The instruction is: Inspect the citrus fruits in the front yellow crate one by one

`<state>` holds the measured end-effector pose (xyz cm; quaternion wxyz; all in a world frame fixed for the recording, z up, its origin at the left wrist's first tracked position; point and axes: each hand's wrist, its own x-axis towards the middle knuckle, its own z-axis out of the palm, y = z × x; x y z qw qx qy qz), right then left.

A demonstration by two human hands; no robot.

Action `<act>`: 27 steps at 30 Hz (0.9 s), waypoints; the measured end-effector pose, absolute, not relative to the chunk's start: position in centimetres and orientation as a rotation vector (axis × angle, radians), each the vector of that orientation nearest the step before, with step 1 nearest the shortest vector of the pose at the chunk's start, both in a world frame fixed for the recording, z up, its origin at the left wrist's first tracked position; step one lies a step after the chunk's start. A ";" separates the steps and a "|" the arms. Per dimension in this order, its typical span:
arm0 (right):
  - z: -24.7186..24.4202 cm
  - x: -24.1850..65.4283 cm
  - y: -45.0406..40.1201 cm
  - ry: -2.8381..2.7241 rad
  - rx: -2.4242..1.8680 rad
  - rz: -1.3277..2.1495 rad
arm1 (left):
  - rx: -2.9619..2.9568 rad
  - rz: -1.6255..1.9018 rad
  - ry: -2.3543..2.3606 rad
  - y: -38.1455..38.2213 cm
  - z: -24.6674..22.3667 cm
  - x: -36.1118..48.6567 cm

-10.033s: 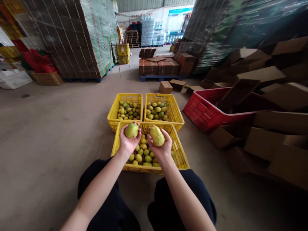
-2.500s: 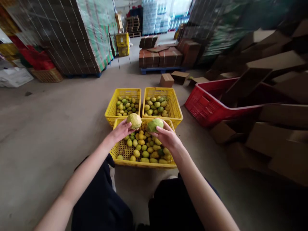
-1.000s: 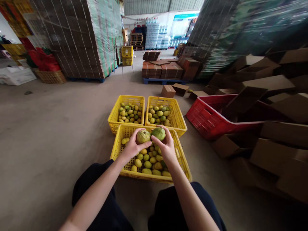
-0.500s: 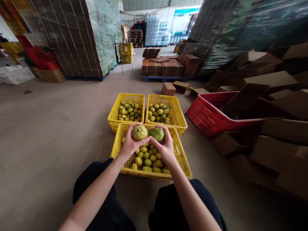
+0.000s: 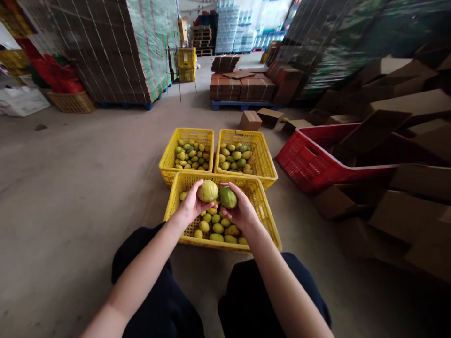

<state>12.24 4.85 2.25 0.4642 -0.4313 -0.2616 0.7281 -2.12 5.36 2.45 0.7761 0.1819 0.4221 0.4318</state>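
Note:
My left hand (image 5: 193, 203) is closed around a yellow-green lemon (image 5: 207, 191), thumb below and fingers behind. Beside it, a greener lemon (image 5: 228, 198) rests in my right hand (image 5: 243, 206), whose fingers curl around its far and lower sides. Both fruits are held up close together over the near yellow crate (image 5: 225, 247). Inside that crate lie several yellow and green lemons (image 5: 218, 228), partly hidden by my hands. Two more yellow crates stand just behind, the left crate (image 5: 169, 171) and the right crate (image 5: 265, 162), each holding similar fruit.
To the right is a red crate (image 5: 299, 157) with cardboard in it, among piled cardboard boxes (image 5: 405, 211). Small cartons (image 5: 250, 120) sit beyond the crates, before a blue pallet (image 5: 229, 105) of flattened cardboard. A tall wrapped stack (image 5: 116, 56) stands at the left.
Both lemons have been turned in my hands, showing different sides. My thumbs have shifted lower and apart. The view has tilted slightly downward.

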 end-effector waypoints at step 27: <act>1.5 13.5 5.6 -0.037 -0.952 1.823 | 0.289 0.842 0.922 5.5 2.5 -2.0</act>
